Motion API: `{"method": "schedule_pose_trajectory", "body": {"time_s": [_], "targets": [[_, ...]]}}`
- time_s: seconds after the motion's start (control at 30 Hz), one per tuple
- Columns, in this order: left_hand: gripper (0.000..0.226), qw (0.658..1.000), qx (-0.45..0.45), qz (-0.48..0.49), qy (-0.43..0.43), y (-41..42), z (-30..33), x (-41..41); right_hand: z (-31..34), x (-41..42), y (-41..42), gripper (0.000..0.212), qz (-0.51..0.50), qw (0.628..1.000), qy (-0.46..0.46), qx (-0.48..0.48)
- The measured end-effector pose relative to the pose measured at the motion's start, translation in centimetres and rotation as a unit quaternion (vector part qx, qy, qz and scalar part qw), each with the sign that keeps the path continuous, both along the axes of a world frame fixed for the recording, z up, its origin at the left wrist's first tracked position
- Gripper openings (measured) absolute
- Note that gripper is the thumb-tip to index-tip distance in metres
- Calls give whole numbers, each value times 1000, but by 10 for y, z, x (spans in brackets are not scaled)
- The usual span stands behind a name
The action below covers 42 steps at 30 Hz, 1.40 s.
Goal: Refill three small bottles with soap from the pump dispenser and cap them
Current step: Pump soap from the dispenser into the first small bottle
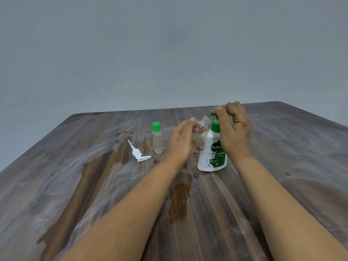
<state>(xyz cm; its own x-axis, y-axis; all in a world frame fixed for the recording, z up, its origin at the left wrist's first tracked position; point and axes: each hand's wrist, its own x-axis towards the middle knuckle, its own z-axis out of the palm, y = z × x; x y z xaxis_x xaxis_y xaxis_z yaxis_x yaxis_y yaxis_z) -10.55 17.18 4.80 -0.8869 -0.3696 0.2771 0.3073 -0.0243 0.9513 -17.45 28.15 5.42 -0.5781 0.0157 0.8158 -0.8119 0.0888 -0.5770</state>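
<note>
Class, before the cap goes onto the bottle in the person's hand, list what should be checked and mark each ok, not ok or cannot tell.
1. Left hand grips the small open bottle: ok.
2. Bottle neck bare, threads exposed: ok.
3. Right hand pinches the green cap: ok.
4. Bottle upright: not ok, it tilts.
5. Bottle filled enough: cannot tell.
6. Second small bottle capped and standing: ok.

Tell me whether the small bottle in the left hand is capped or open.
Open. The small bottle held tilted in the left hand shows its bare threaded neck; the right hand pinches a green cap just beside the neck.
</note>
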Motion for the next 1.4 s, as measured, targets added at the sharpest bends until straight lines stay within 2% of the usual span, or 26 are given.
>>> {"method": "schedule_pose_trajectory", "body": {"time_s": [0.83,1.17,1.4], "targets": [[28,1000,10,10,-7,4,3,4,-2,-1,-2,23,1,999,13,-30],[27,1000,11,9,-4,4,3,3,0,-2,0,24,-4,1000,16,-3],[28,1000,8,13,-3,4,3,4,-2,-2,-1,23,8,999,3,-39]]}}
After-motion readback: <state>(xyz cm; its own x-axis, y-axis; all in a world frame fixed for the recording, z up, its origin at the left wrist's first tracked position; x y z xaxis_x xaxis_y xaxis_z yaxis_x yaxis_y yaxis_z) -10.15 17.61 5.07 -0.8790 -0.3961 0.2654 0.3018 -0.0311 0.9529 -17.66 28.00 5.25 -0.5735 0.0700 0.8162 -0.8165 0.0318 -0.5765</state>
